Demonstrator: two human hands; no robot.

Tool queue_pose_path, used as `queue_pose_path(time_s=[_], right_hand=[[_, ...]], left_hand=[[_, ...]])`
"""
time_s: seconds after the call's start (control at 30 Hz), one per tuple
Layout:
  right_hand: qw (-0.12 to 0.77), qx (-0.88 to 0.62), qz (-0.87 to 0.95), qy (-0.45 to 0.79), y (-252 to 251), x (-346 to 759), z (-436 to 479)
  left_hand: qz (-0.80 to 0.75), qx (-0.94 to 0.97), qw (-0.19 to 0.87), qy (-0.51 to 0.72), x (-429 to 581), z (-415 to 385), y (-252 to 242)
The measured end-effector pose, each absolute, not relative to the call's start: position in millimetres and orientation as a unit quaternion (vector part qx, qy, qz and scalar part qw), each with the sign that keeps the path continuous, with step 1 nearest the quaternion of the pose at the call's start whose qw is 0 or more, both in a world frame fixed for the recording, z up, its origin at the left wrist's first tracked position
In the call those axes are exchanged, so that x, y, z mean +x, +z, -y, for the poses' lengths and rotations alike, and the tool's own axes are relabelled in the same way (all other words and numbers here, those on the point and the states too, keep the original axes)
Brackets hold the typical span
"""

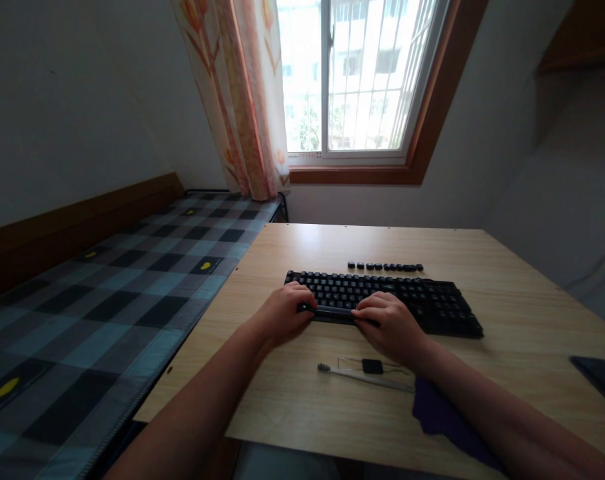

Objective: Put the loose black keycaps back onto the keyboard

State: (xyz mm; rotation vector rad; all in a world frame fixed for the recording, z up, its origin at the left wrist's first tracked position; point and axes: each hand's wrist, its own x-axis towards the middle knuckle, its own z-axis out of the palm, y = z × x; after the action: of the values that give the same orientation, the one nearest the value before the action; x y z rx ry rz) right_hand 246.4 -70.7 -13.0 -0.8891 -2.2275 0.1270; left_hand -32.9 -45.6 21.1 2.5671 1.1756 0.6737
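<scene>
Wooden desk holds keyboard; keycaps, brush, cloth nearby.

Black keyboard on a pale wood-grain table, beside blue-and-black checked bedding with yellow spots

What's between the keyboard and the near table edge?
Head view: pale brush, small black tool, purple cloth lie before the keyboard; left forearm and right forearm cross above.
</scene>
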Motion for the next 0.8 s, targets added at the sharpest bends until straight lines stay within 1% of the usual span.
queue_pose_path(time_s=[0.43, 0.8], right_hand=[[0.353, -0.348, 0.867, 0.043, -12.5, 245.5, 69.7], [0.362, -0.363, 0.858, 0.016, -13.2, 241.9, 70.2]], left_hand=[[-0.397, 0.877, 0.134, 0.235, -34.1, 44.4, 19.8], [-0.405, 0.877, 0.123, 0.226, -32.8, 43.8, 20.0]])
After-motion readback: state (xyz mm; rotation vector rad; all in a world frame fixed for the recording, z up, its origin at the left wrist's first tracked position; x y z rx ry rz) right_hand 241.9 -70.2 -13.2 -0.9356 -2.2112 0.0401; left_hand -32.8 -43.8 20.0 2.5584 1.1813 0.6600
